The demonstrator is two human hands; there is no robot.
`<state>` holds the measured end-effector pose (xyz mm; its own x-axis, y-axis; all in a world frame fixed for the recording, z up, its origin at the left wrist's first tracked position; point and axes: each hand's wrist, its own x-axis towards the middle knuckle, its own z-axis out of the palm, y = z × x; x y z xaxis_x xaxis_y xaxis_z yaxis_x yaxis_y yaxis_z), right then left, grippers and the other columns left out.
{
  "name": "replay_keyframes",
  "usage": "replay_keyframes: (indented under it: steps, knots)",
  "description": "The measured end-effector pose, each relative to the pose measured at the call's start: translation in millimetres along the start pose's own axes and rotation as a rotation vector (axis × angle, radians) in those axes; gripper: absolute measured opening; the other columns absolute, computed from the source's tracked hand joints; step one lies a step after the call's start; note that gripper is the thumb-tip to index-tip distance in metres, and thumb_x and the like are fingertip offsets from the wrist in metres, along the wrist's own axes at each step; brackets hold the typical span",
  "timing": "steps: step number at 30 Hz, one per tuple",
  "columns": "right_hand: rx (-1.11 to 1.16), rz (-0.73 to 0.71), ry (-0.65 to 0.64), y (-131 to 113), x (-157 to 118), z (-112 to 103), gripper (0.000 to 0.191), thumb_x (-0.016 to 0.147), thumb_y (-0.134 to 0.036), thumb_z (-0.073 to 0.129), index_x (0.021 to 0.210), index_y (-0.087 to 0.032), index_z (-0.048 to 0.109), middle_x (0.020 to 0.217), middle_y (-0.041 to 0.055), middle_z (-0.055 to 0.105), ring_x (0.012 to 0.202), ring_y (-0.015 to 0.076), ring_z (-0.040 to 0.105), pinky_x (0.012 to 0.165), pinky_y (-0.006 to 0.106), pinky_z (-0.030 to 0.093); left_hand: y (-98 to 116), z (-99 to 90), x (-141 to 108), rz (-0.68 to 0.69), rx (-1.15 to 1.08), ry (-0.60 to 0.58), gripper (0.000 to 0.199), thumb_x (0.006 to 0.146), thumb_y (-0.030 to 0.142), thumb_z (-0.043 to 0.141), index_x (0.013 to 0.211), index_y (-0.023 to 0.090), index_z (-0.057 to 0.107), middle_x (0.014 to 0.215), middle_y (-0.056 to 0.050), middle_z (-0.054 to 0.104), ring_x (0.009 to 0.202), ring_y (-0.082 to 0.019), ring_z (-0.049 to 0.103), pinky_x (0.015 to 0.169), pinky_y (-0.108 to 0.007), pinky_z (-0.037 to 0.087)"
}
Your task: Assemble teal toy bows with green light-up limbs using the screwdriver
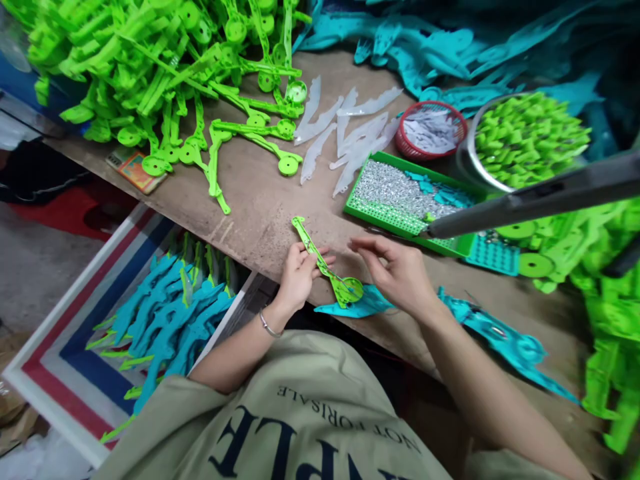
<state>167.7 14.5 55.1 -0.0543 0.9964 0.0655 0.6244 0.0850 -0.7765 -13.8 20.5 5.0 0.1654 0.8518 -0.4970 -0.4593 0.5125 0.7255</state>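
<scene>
Head view, left hand: the left hand [299, 275] has its grip closed around the middle of the long bright-green plastic arm with a round disc end [325, 265], fingers wrapped over the shaft.
Head view, green arm: it slants from upper left to lower right across the brown wooden surface [260, 193], its disc end resting on a flat teal plastic piece [360, 305] at the surface's near edge.
Head view, right hand: the right hand [400, 273] hovers just right of the disc end, fingers curled narrow and pinched; whether they hold anything I cannot tell.
Head view, nearby: a green plastic tray of small silver screws [400, 193] lies just beyond the right hand, with a red round basket [431, 130] and a metal bowl of green clips [525, 137] behind it.
Head view, farther: a heap of green arms [165, 73] fills the upper left; translucent white blades [345, 130] lie between the heap and the tray.
Head view, below: a box of teal parts [170, 320] sits below the surface's edge.
</scene>
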Motion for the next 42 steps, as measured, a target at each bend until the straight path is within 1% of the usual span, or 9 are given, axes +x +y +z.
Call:
replay_keyframes:
  steps: [4, 9, 13, 16, 21, 26, 29, 35, 42]
  knots:
    - [-0.084, 0.001, 0.018, -3.8, -36.7, -4.0, 0.027, 0.098, -0.028, 0.052, 0.106, -0.021, 0.077, 0.103, 0.0079, 0.081, 0.093, 0.0232, 0.077, 0.083, 0.036, 0.059, 0.7, 0.7, -4.3, 0.002, -0.001, -0.018, 0.03, 0.09, 0.028, 0.071, 0.105, 0.021, 0.046, 0.115, -0.007, 0.073, 0.094, -0.02, 0.076, 0.093, -0.042, 0.058]
    - [-0.292, -0.088, 0.053, -11.5, -60.9, 16.2, 0.025, 0.1, -0.031, 0.054, 0.108, -0.02, 0.075, 0.094, 0.0076, 0.08, 0.084, 0.0239, 0.068, 0.075, 0.038, 0.045, 0.5, 1.5, -9.0, 0.013, 0.061, -0.069, 0.046, 0.079, 0.019, 0.076, 0.113, 0.024, 0.045, 0.13, -0.008, 0.068, 0.105, -0.022, 0.074, 0.09, -0.04, 0.06]
    - [-0.454, -0.135, 0.095, -16.4, -61.3, 33.4, 0.023, 0.099, -0.028, 0.056, 0.111, -0.02, 0.074, 0.083, 0.0068, 0.075, 0.08, 0.0234, 0.059, 0.074, 0.037, 0.034, -1.6, 0.2, -6.9, 0.044, 0.099, -0.092, 0.055, 0.074, 0.019, 0.079, 0.114, 0.025, 0.042, 0.13, -0.008, 0.066, 0.107, -0.023, 0.073, 0.091, -0.043, 0.06]
    - [-0.497, -0.092, 0.143, -22.2, -60.1, 41.1, 0.025, 0.099, -0.022, 0.052, 0.109, -0.02, 0.075, 0.078, 0.0067, 0.071, 0.078, 0.0228, 0.055, 0.073, 0.037, 0.031, -2.7, 0.0, -5.1, 0.049, 0.107, -0.086, 0.055, 0.074, 0.02, 0.079, 0.113, 0.025, 0.041, 0.13, -0.008, 0.066, 0.105, -0.023, 0.074, 0.09, -0.042, 0.06]
    - [-0.346, 0.07, 0.122, -30.1, -56.9, 47.8, 0.022, 0.099, -0.029, 0.056, 0.103, -0.022, 0.076, 0.08, 0.004, 0.074, 0.078, 0.0213, 0.063, 0.075, 0.036, 0.03, -3.8, 1.8, -4.9, 0.064, 0.097, -0.059, 0.055, 0.071, 0.019, 0.08, 0.11, 0.024, 0.041, 0.124, -0.007, 0.068, 0.099, -0.021, 0.075, 0.081, -0.034, 0.062]
    - [-0.189, 0.191, 0.125, -28.6, -49.5, 51.9, 0.018, 0.096, -0.027, 0.06, 0.095, -0.024, 0.077, 0.081, 0.0011, 0.078, 0.073, 0.0187, 0.068, 0.077, 0.036, 0.03, -4.4, 2.3, -4.7, 0.074, 0.108, -0.066, 0.057, 0.071, 0.021, 0.081, 0.111, 0.025, 0.04, 0.124, -0.007, 0.068, 0.096, -0.019, 0.075, 0.079, -0.033, 0.062]
    - [-0.231, 0.146, 0.176, -28.2, -48.6, 56.5, 0.018, 0.094, -0.025, 0.059, 0.087, -0.023, 0.076, 0.076, 0.0017, 0.076, 0.07, 0.019, 0.067, 0.075, 0.035, 0.03, -4.3, 2.3, -4.6, 0.069, 0.105, -0.063, 0.058, 0.07, 0.02, 0.081, 0.111, 0.025, 0.04, 0.123, -0.006, 0.068, 0.095, -0.019, 0.075, 0.08, -0.034, 0.062]
    - [-0.426, -0.062, 0.237, -26.1, -56.8, 67.0, 0.021, 0.097, -0.02, 0.054, 0.09, -0.019, 0.074, 0.071, 0.0033, 0.07, 0.066, 0.0176, 0.061, 0.068, 0.034, 0.031, -5.4, 2.3, -4.9, 0.071, 0.103, -0.044, 0.056, 0.072, 0.02, 0.08, 0.113, 0.025, 0.042, 0.121, -0.006, 0.068, 0.098, -0.021, 0.075, 0.085, -0.037, 0.061]
    - [-0.546, -0.084, 0.226, -21.0, -59.6, 70.4, 0.024, 0.096, -0.018, 0.054, 0.081, -0.021, 0.071, 0.071, 0.0035, 0.065, 0.065, 0.017, 0.055, 0.068, 0.035, 0.031, -4.3, 3.5, -5.6, 0.071, 0.129, -0.059, 0.056, 0.075, 0.026, 0.082, 0.114, 0.025, 0.042, 0.123, -0.006, 0.067, 0.101, -0.02, 0.074, 0.085, -0.036, 0.061]
